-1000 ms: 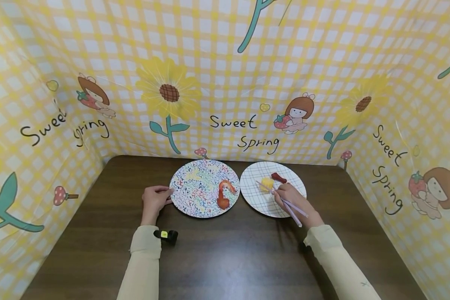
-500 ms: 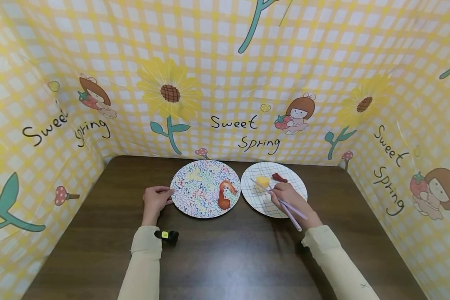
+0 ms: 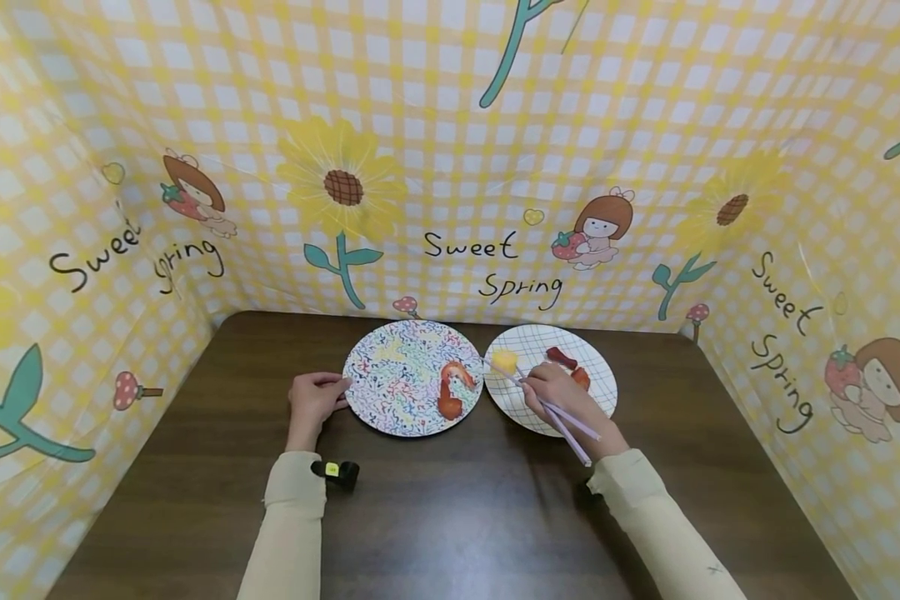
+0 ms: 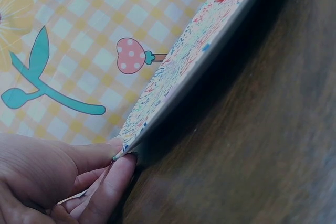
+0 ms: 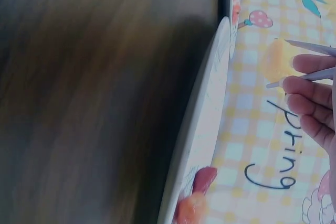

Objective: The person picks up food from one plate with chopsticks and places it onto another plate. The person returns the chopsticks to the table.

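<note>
My left hand pinches the left rim of a round plate with a multicoloured squiggle pattern, thumb on top and fingers beneath, as the left wrist view shows. On that plate's right side lie a shrimp and a reddish-brown food piece. My right hand holds a pair of pale purple chopsticks. A yellow food chunk is between their tips, raised above the left part of a white grid-patterned plate. In the right wrist view the yellow chunk appears well away from the plate surface.
A dark red piece and an orange-red piece lie on the grid plate, beyond my right hand. Both plates sit side by side at the back of the brown wooden table. A yellow checked cloth walls in the back and sides.
My right hand has moved left with the chopsticks, carrying the yellow chunk from the grid plate's middle toward its left edge. The orange-red piece has come into sight. My left hand stays at the rim.
</note>
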A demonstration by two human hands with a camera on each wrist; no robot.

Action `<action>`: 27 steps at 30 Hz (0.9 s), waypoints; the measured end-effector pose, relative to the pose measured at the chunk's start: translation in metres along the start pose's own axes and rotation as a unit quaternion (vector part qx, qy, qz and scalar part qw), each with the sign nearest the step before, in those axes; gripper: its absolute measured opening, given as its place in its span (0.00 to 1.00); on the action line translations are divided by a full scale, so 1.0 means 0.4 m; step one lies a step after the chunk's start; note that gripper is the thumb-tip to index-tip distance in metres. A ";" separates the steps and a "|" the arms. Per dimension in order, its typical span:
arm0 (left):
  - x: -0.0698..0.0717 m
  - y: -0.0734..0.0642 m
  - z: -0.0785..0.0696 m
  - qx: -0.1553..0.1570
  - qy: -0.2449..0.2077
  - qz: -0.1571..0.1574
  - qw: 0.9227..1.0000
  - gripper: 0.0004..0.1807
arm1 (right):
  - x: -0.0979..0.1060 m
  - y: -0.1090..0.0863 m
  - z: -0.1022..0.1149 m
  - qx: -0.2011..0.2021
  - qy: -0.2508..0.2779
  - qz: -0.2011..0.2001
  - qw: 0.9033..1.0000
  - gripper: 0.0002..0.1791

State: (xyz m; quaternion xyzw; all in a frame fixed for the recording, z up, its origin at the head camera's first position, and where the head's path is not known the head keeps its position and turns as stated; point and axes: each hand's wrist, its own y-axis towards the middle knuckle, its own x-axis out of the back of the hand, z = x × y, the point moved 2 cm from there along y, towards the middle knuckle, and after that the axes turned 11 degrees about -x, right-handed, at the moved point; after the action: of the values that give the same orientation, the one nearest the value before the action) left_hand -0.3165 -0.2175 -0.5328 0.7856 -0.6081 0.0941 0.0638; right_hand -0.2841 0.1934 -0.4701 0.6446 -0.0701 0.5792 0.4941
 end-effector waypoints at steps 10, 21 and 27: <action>-0.001 -0.003 0.004 -0.004 0.002 0.014 1.000 0.18 | -0.030 0.030 0.051 0.030 0.021 0.002 0.999 0.08; 0.000 -0.002 -0.002 0.001 0.009 0.003 1.000 0.17 | -0.073 0.065 0.098 0.049 0.032 0.021 0.998 0.07; 0.001 -0.002 -0.002 0.002 0.006 0.001 1.000 0.17 | -0.104 0.083 0.119 0.065 0.019 0.028 0.997 0.08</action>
State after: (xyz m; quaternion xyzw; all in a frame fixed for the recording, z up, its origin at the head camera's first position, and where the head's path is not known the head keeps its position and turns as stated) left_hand -0.3158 -0.2173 -0.5320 0.7847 -0.6081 0.1004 0.0657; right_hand -0.2871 0.1227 -0.4781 0.6622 -0.0406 0.6082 0.4358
